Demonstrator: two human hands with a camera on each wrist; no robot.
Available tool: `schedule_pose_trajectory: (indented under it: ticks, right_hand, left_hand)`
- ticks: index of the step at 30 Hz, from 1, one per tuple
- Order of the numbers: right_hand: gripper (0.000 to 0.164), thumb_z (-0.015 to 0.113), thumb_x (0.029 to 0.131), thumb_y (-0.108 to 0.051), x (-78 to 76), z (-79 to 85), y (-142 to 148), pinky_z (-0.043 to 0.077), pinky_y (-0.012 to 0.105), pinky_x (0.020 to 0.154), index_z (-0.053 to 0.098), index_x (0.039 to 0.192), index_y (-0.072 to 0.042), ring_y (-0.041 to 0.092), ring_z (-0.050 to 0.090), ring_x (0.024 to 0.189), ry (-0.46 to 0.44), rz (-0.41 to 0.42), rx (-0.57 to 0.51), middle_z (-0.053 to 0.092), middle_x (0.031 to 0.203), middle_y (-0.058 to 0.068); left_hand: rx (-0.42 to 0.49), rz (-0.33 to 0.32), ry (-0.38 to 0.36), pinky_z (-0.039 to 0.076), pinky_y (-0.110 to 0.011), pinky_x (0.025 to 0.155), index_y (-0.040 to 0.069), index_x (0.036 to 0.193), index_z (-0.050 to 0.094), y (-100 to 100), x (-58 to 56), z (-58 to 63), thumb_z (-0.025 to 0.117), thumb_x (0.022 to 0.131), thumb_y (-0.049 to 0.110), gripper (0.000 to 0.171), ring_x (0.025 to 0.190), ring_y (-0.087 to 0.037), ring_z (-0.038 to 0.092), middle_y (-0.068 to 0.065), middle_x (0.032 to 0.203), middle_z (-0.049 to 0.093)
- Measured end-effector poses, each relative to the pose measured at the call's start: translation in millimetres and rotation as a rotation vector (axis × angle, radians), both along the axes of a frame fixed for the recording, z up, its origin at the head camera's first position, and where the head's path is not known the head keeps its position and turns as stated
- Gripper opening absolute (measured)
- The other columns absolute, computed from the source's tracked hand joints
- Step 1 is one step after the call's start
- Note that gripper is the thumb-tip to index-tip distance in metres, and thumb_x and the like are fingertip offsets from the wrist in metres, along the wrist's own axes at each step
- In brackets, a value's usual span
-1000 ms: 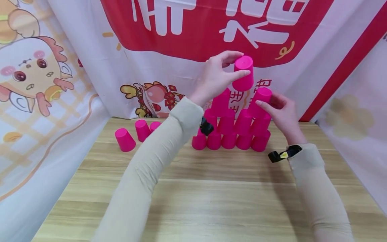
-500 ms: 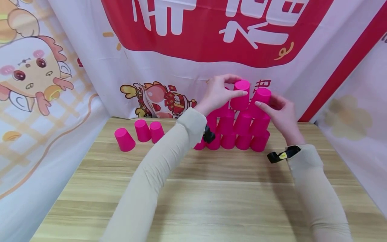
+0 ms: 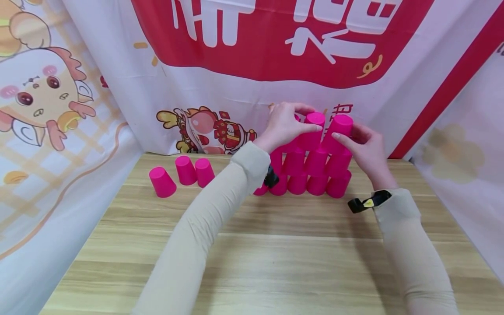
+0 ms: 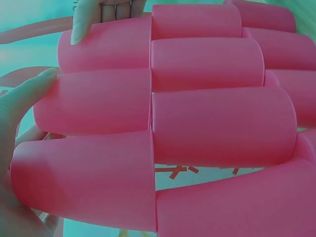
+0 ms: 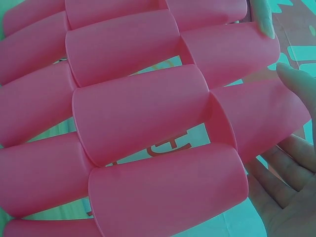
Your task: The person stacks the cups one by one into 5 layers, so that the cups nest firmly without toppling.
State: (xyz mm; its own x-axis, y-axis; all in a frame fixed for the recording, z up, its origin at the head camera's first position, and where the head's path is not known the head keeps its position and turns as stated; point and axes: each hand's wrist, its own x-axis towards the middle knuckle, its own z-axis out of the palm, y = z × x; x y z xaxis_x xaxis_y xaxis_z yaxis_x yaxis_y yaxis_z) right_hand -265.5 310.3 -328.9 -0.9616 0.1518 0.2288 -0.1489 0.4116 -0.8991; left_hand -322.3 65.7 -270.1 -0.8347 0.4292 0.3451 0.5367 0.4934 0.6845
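Note:
Bright pink cups (image 3: 316, 162) stand upside down in a stacked wall of three tiers. My left hand (image 3: 284, 126) pinches the middle cup (image 3: 309, 139) of the top tier between thumb and fingers, its rim down on the tier below. At the right end of that tier, my right hand (image 3: 369, 148) grips another cup (image 3: 341, 127), thumb in front and fingers behind. The left wrist view has the top tier's cups (image 4: 94, 101) side by side, the left thumb (image 4: 30, 93) across the middle one. My right thumb (image 5: 295, 79) lies against the end cup (image 5: 266, 116) in the right wrist view.
Three loose pink cups (image 3: 163, 182) stand upside down on the wooden table (image 3: 252, 262), left of the wall. A printed cloth (image 3: 252, 94) hangs close behind the stack. More cloth (image 3: 460, 113) closes in the right side.
The left hand has lowered its cup from above the stack onto the top tier, between the two end cups. The right hand has stayed on the right end cup.

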Motion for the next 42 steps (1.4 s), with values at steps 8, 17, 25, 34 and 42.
schedule_pose_trajectory:
  ticks: [8, 17, 25, 34, 42]
  right_hand:
    - [0.072, 0.076, 0.083, -0.059, 1.5, 0.5, -1, 0.053, 0.027, 0.088, 0.055, 0.148, -0.033, 0.02, 0.054, 0.118, -0.012, -0.011, 0.011, 0.06, 0.137, 0.002]
    - [0.072, 0.076, 0.084, -0.058, 1.7, -0.8, 1, 0.053, 0.029, 0.09, 0.054, 0.149, -0.033, 0.02, 0.054, 0.119, -0.024, -0.011, 0.0, 0.059, 0.138, 0.002]
    - [0.072, 0.077, 0.086, -0.053, 9.8, 11.3, 0, 0.052, 0.029, 0.094, 0.051, 0.151, -0.033, 0.021, 0.051, 0.125, 0.002, -0.038, -0.015, 0.055, 0.144, 0.0]
    - [0.066, 0.079, 0.091, -0.034, 29.6, 34.1, -8, 0.038, 0.033, 0.113, 0.051, 0.151, -0.031, 0.018, 0.043, 0.14, 0.182, -0.071, -0.033, 0.05, 0.152, -0.005]
    - [0.064, 0.079, 0.091, -0.023, 57.8, 47.3, -25, 0.041, 0.029, 0.11, 0.053, 0.149, -0.027, 0.017, 0.046, 0.138, 0.284, -0.053, -0.024, 0.052, 0.15, -0.004]
  left_hand:
    - [-0.13, 0.034, 0.076, 0.02, -0.035, 0.114, 0.027, 0.135, 0.068, 2, -1.3, 2.6, 0.081, 0.085, 0.05, 0.057, 0.117, -0.003, 0.053, 0.015, 0.125, 0.067]
    - [-0.071, 0.038, 0.097, 0.027, -0.035, 0.113, 0.025, 0.145, 0.059, -2, 3.4, 3.4, 0.081, 0.083, 0.052, 0.07, 0.116, -0.007, 0.056, 0.012, 0.137, 0.061]
    - [0.144, 0.054, 0.079, 0.047, -0.021, 0.095, 0.026, 0.146, 0.057, -23, 13.7, 11.8, 0.085, 0.08, 0.05, 0.075, 0.124, -0.003, 0.051, 0.016, 0.141, 0.057]
    - [0.299, 0.05, 0.074, 0.049, -0.032, 0.1, 0.025, 0.144, 0.059, -62, 30.3, 1.2, 0.085, 0.082, 0.044, 0.07, 0.127, -0.003, 0.049, 0.013, 0.138, 0.058]
    - [0.296, 0.081, 0.114, 0.046, -0.039, 0.104, 0.027, 0.142, 0.061, -102, 44.3, -35.5, 0.084, 0.082, 0.049, 0.067, 0.128, 0.0, 0.048, 0.016, 0.137, 0.059]
